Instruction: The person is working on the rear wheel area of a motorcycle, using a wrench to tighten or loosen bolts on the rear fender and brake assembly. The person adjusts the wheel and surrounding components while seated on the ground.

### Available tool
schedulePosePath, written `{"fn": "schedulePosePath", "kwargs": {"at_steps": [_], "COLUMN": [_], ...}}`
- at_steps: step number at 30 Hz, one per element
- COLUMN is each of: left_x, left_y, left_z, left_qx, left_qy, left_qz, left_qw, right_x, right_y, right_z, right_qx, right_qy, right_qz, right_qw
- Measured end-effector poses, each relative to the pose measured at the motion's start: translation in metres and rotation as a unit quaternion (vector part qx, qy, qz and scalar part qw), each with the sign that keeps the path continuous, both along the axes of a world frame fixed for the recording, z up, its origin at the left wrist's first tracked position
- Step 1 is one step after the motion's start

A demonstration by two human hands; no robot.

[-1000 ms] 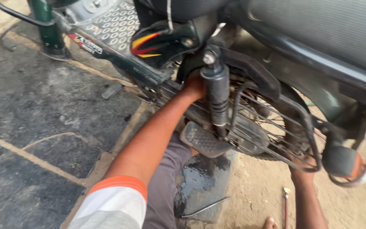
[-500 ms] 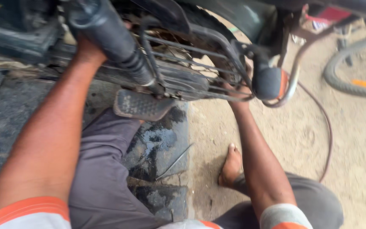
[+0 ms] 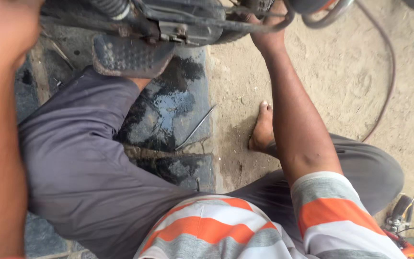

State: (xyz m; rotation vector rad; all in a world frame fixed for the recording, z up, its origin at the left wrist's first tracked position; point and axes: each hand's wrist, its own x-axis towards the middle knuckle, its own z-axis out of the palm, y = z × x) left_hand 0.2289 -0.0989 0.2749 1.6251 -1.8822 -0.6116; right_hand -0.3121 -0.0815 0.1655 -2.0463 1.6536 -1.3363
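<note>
I sit on the ground beside a motorcycle, whose underside (image 3: 188, 24) fills the top of the view. My right hand (image 3: 266, 33) reaches up and its fingers wrap a dark metal bar (image 3: 245, 28) on the bike's lower frame. My left arm runs up the left edge, blurred. My left hand (image 3: 3, 21) sits at the top left corner, and its fingers are hidden. A ribbed black footrest (image 3: 130, 55) hangs just above my left knee in grey trousers.
A thin metal rod (image 3: 195, 128) lies on an oily dark slab (image 3: 168, 110) between my legs. My bare right foot (image 3: 263, 127) rests on sandy ground. A dark cable (image 3: 384, 86) curves across the sand at right. A red tool or machine part (image 3: 403, 216) sits at bottom right.
The view has tipped down toward my lap, so the motorcycle has slid to the top edge. My right hand stays on the bike's frame and the left arm stays raised.
</note>
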Motion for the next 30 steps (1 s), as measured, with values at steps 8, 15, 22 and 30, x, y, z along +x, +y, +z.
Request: {"fn": "schedulePosePath", "kwargs": {"at_steps": [8,15,22,30], "left_x": [-0.05,-0.094,-0.117,-0.201], "left_y": [0.16,0.147,0.155,0.186], "left_z": [0.076,0.054,0.037,-0.03], "left_qx": [0.114,0.039,0.166,0.226], "left_qy": [0.008,-0.108,-0.12,-0.103], "left_qz": [0.046,-0.207,-0.248,-0.258], "left_qw": [0.992,0.972,0.947,0.934], "right_x": [0.028,0.101,0.118,0.083], "right_y": [0.073,0.166,0.145,0.094], "right_z": [-0.088,-0.154,-0.13,-0.025], "right_qx": [0.443,0.543,0.59,0.489], "right_qy": [0.172,0.268,-0.31,-0.532], "right_qz": [-0.207,-0.08,-0.278,0.066], "right_qw": [0.855,0.792,0.692,0.688]}}
